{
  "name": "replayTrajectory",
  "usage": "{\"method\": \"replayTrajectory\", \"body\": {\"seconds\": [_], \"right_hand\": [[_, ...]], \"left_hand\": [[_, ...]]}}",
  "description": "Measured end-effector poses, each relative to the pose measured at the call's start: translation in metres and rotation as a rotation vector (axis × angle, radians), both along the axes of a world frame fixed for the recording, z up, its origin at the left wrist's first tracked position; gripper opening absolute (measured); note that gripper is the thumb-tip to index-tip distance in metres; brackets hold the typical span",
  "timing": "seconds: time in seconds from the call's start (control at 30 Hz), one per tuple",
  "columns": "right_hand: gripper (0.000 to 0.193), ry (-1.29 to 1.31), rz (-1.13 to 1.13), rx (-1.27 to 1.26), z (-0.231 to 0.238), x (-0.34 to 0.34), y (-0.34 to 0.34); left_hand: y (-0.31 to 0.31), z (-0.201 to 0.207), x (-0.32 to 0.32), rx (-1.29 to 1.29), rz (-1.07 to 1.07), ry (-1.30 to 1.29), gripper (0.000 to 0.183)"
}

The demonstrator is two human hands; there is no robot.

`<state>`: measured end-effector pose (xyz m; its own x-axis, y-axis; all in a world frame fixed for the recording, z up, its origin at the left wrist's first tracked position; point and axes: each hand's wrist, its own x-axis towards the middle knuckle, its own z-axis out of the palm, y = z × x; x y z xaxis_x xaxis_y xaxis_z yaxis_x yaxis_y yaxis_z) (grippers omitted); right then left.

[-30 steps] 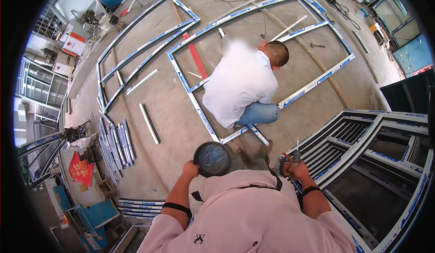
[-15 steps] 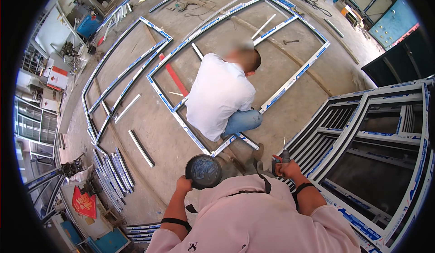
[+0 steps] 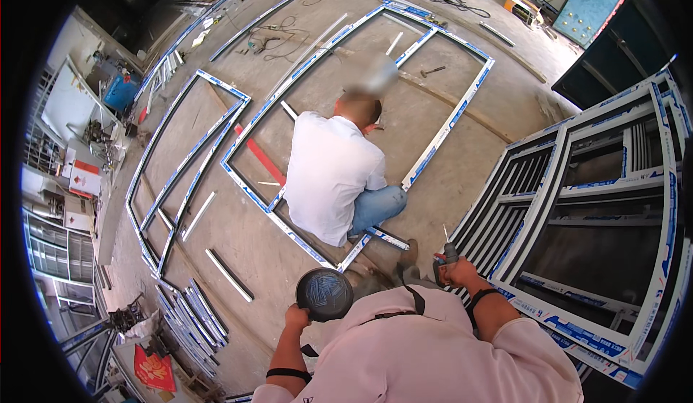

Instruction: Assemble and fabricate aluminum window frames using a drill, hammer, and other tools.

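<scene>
Farthest left of the left hand and a little nearer the wearer hangs or lies a red sheet (image 3: 154, 370) with a gold pattern. Closer to that hand, on its left, a bundle of blue-and-white strips (image 3: 191, 323) lies on the floor. Beyond these, forward and left of the hand, is the smaller frame (image 3: 224, 86), and between it and the hand a loose strip (image 3: 229, 274) lies alone.

The left hand (image 3: 298, 316) is curled closed around the near-left edge of a dark round pan (image 3: 348, 291), which sits just forward and right of it; slender pieces (image 3: 325, 292) lie inside. Its fingers are mostly hidden by the pan.

Ahead of the pan, between the two hands, a co-worker (image 3: 332, 179) in a white shirt squats within the large frame (image 3: 451, 123), facing away.

The right hand (image 3: 460, 269) is wrapped around a drill (image 3: 450, 251), its bit pointing up and forward; the exact finger placement cannot be made out. To the right of that hand stand leaning frames (image 3: 613, 187), dark-barred on their near-hand side.
</scene>
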<state>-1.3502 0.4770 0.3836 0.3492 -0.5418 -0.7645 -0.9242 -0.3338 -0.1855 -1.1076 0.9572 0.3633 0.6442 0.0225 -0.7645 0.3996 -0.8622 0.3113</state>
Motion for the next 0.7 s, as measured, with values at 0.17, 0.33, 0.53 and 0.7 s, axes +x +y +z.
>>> {"method": "replayTrajectory", "body": {"seconds": [0.17,0.33,0.53,0.7], "right_hand": [[0.067,0.008,0.002,0.005,-0.008,-0.003,-0.002],[0.068,-0.012,-0.038,-0.022,0.000,0.001,0.002],[0.070,0.010,-0.003,-0.007,-0.011,-0.006,0.004],[0.074,0.006,-0.017,0.008,-0.011,-0.008,0.003]], "left_hand": [[-0.012,0.006,0.007,-0.043,0.015,0.014,0.027],[-0.004,0.001,0.005,-0.051,0.008,-0.019,0.023],[-0.007,0.003,0.001,-0.051,0.023,0.001,0.024],[0.010,-0.018,0.001,-0.018,-0.043,-0.050,0.026]]}}
